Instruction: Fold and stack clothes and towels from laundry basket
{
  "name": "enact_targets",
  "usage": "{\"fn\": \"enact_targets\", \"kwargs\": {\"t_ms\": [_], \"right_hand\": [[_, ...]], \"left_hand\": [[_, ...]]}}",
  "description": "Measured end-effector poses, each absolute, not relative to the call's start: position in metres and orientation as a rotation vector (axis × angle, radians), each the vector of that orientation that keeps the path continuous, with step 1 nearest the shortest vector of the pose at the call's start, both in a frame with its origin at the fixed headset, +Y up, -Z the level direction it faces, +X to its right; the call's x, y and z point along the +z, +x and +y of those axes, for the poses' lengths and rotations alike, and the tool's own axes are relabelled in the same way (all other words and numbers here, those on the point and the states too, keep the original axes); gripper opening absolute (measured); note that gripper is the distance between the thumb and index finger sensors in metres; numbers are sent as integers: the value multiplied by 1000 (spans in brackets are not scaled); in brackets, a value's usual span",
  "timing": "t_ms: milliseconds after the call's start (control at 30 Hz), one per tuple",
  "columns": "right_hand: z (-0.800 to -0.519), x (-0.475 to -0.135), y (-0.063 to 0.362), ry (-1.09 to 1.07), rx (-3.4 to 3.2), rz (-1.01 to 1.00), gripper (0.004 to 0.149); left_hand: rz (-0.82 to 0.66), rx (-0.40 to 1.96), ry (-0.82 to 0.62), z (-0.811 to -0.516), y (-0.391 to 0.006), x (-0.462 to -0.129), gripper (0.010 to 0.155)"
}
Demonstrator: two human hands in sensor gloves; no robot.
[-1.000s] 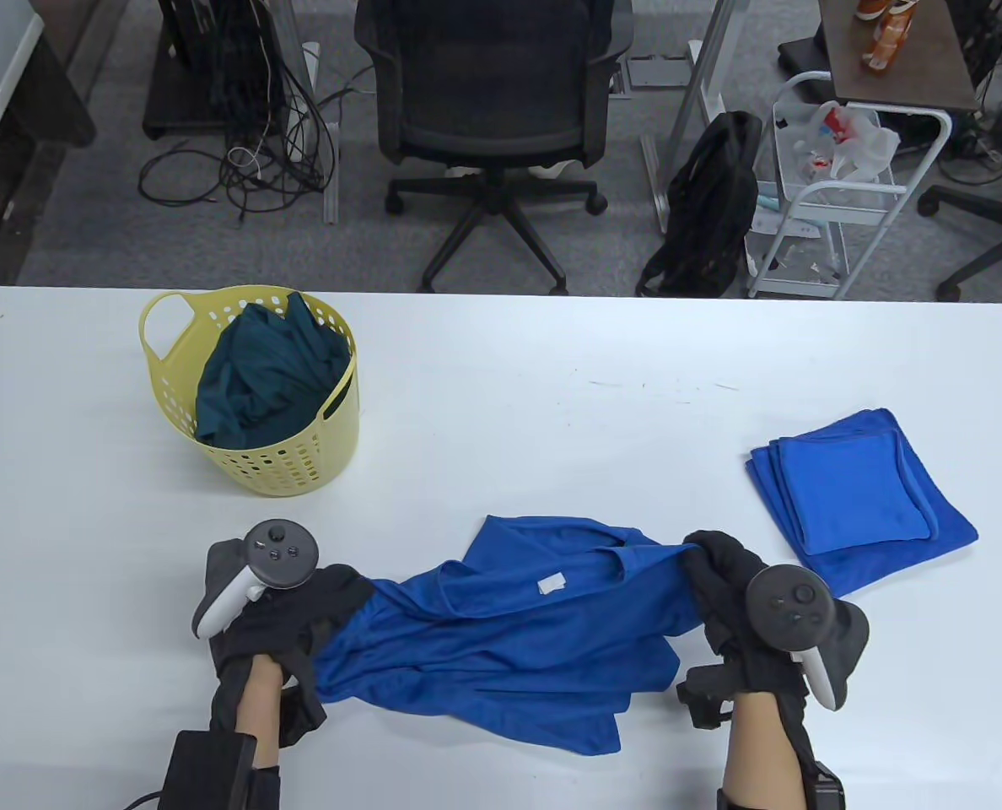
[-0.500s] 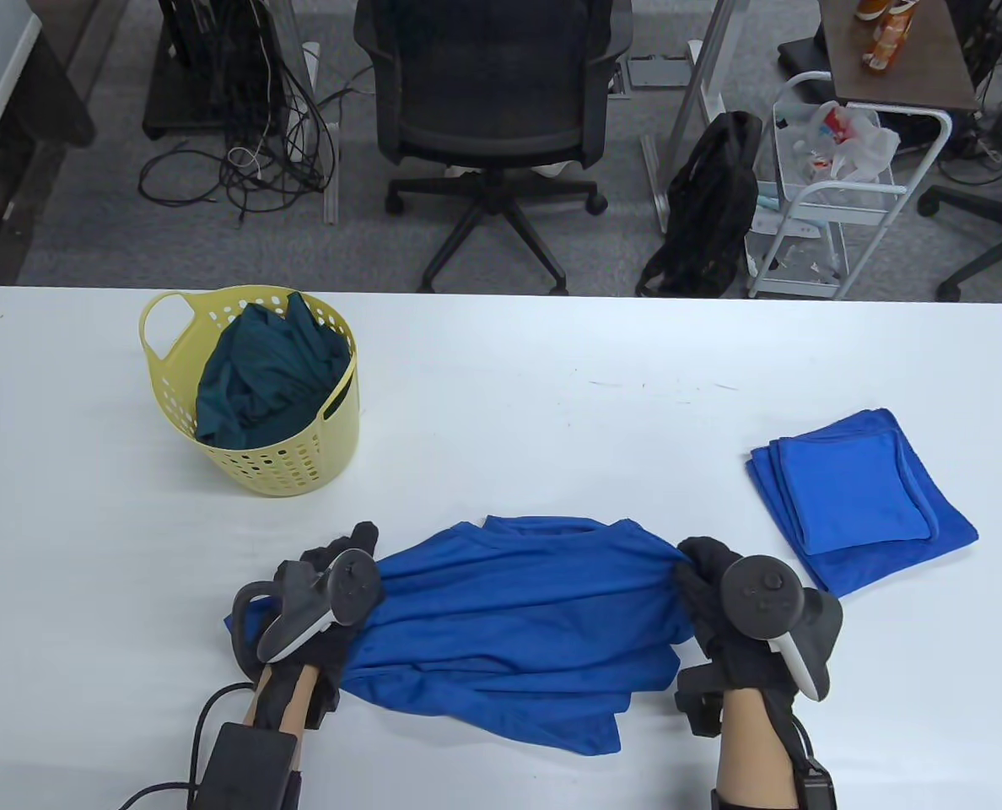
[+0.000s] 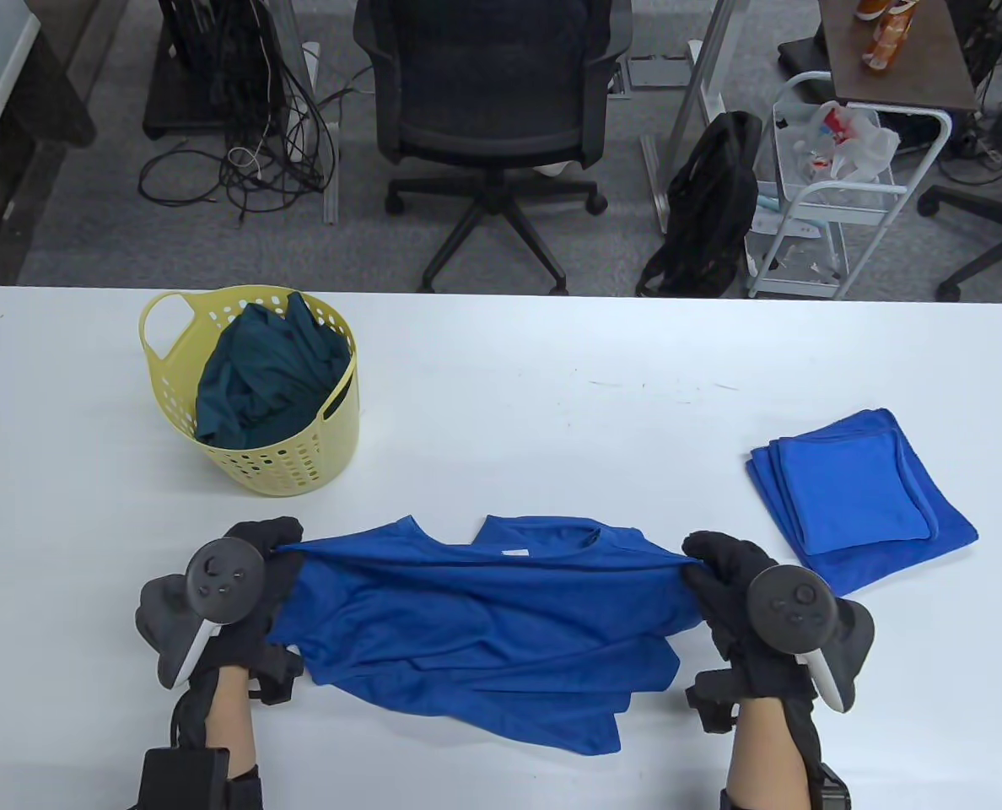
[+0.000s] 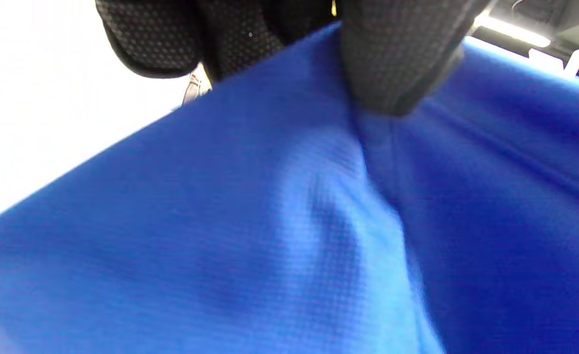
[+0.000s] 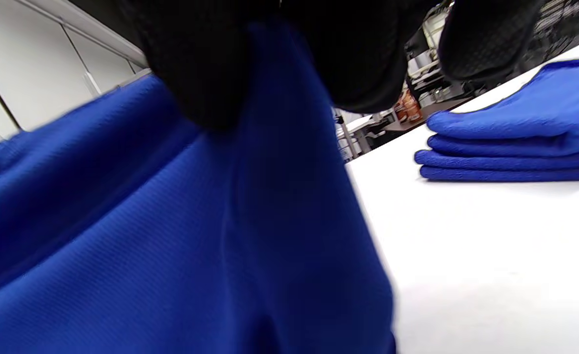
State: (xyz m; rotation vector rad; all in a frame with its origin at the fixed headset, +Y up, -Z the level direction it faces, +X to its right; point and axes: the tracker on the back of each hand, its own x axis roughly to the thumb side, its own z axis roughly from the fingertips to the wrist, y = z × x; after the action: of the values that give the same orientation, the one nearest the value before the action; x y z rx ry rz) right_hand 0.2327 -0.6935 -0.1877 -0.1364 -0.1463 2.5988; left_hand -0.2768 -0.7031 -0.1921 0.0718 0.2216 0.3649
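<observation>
A blue shirt [image 3: 484, 624] hangs stretched between my two hands near the table's front edge, its lower part bunched on the table. My left hand [image 3: 265, 548] pinches the shirt's left end, and its gloved fingers [image 4: 392, 64] clamp the blue shirt [image 4: 289, 221] in the left wrist view. My right hand [image 3: 712, 561] pinches the right end; the right wrist view shows the blue shirt [image 5: 171, 236] held under my dark glove. A yellow laundry basket [image 3: 290, 464] at the back left holds a dark teal garment [image 3: 265, 380].
A stack of folded blue towels [image 3: 864, 498] lies at the right, close to my right hand, and shows as folded blue towels [image 5: 515, 142] in the right wrist view. Beyond the white table [image 3: 552, 405] stand an office chair [image 3: 488, 101] and a white cart [image 3: 838, 194].
My left hand moved left and my right hand slightly right, pulling the shirt taut and wider. The shirt's collar edge now shows along the stretched top.
</observation>
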Motion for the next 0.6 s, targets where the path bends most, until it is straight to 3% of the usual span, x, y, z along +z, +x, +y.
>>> {"fn": "enact_targets", "kwargs": {"t_ms": [233,500,600], "right_hand": [[-696,-190,233,-246,2775,-99,38],[-694,-188,226,-324,2961,-214,39],[-696,-189,224,-355,2976,-194,39]], "left_hand": [[128,334,-80,-709,-273,-195,48],[172,84,-5,-705,-259,-194,49],[219,127,30,-706,-260,-194,49]]}}
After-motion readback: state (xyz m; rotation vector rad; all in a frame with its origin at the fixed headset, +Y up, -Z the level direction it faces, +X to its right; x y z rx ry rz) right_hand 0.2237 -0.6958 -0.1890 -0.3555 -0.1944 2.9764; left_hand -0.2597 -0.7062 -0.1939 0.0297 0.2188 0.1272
